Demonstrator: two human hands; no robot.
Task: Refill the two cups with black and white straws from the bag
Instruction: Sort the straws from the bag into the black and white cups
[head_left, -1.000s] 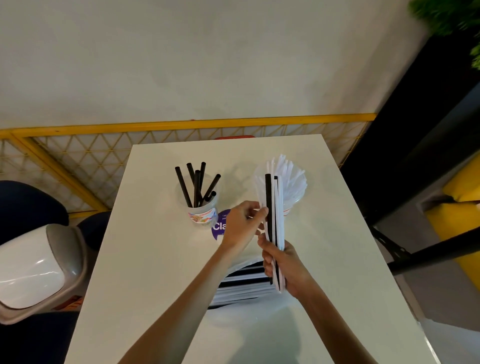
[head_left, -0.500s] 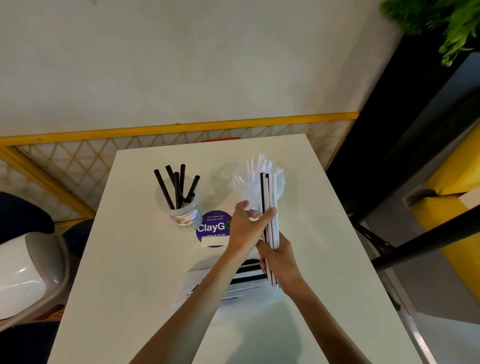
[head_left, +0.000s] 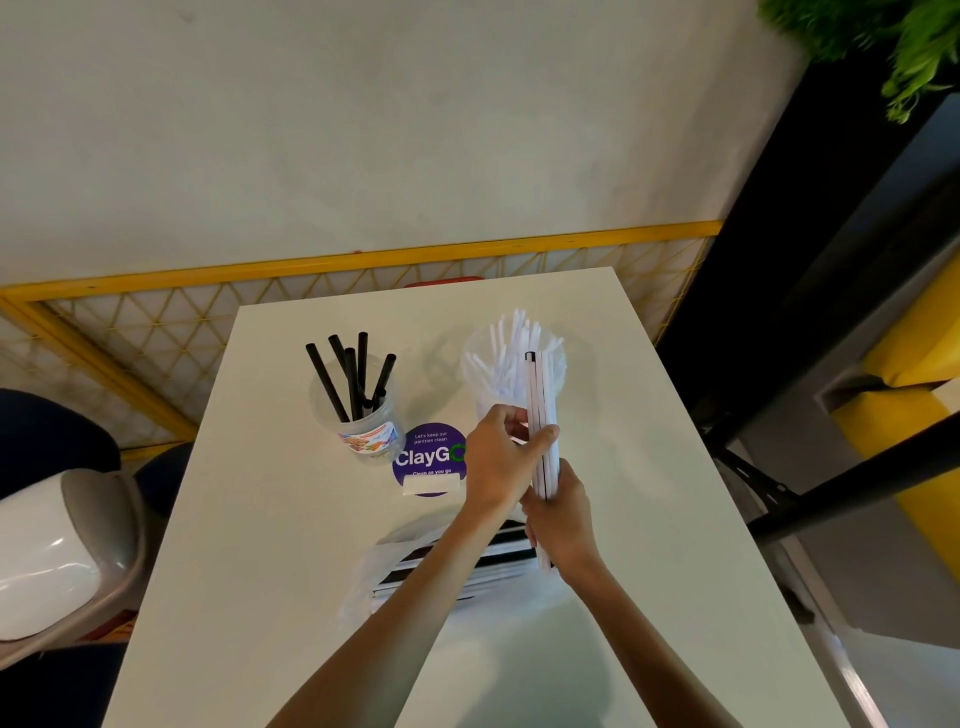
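A clear cup (head_left: 363, 415) with several black straws stands at the back left of the white table (head_left: 260, 519). To its right a clear cup (head_left: 480, 374) holds many white straws. My right hand (head_left: 563, 519) grips a small upright bundle of straws (head_left: 541, 405), mostly white with a black one, in front of the white-straw cup. My left hand (head_left: 501, 457) pinches the bundle at its middle. Under my forearms lies the clear plastic bag (head_left: 395, 566) with black and white straws inside.
A purple round ClayGo sticker (head_left: 428, 454) sits between the cups. A yellow mesh fence (head_left: 156, 332) runs behind the table. A white and grey bin (head_left: 57, 551) stands at the left; a black bar (head_left: 857, 483) and yellow seat are at the right.
Both hands stayed on the bundle; my left hand's fingers shifted along the straws. The bundle shows fewer black straws facing me than a second ago. The head camera drifted.
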